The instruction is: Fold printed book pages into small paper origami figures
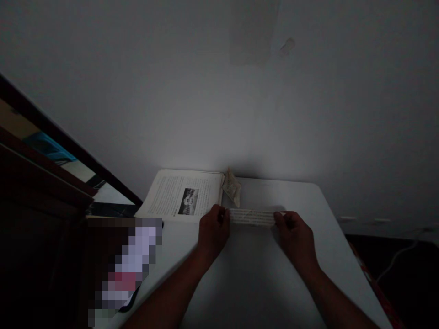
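A narrow folded strip of printed paper (252,217) stretches level between my two hands, above the white table. My left hand (214,230) pinches its left end between thumb and fingers. At the other end, my right hand (297,235) is closed on the strip in the same way. Just behind the strip stands a folded paper boat (232,188), made of printed paper. To the left of the boat lies a stack of printed pages (164,194), its top sheet showing text and a dark picture.
The white table (291,196) stands against a grey wall (171,91). A pixelated, phone-like object (133,265) lies at the table's left edge. Dark wooden furniture (44,205) is on the left. A pale cable (398,256) hangs at the right, beyond the table.
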A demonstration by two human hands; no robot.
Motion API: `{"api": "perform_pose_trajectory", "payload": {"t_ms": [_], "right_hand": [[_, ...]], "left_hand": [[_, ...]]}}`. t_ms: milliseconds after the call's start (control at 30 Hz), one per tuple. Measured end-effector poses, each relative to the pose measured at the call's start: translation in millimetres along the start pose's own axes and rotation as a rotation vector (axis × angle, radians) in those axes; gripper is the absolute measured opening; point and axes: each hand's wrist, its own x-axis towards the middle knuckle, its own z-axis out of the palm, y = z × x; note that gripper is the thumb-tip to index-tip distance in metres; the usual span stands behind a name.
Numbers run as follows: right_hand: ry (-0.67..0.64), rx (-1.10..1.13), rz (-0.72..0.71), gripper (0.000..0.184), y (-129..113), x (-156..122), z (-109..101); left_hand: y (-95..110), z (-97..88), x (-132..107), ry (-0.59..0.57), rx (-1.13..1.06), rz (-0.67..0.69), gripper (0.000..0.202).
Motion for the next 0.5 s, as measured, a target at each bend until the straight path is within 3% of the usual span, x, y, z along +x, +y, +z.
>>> {"api": "perform_pose_trajectory", "payload": {"t_ms": [100,233,367,500], "right_hand": [[-0.041,-0.264,-0.085,0.031,2.9,0.1,-1.4],[-0.045,-0.536,-0.266,0.028,4.9,1.1,-1.2],[-0.058,-0.667,-0.417,0.025,6.0,1.2,-0.2],[-0.042,-0.741,-0.462,0.023,3.1,-0.8,-1.3]], "left_hand": [[-3.9,2.0,0.4,-0.078,0.221,0.118,0.014],[-2.5,3.2,-0.7,-0.173,0.473,0.178,0.011],[-1.0,2.6,-2.6,-0.224,0.549,0.250,0.010],[-2.6,4.3,-4.8,-0.246,0.581,0.295,0.014]]}}
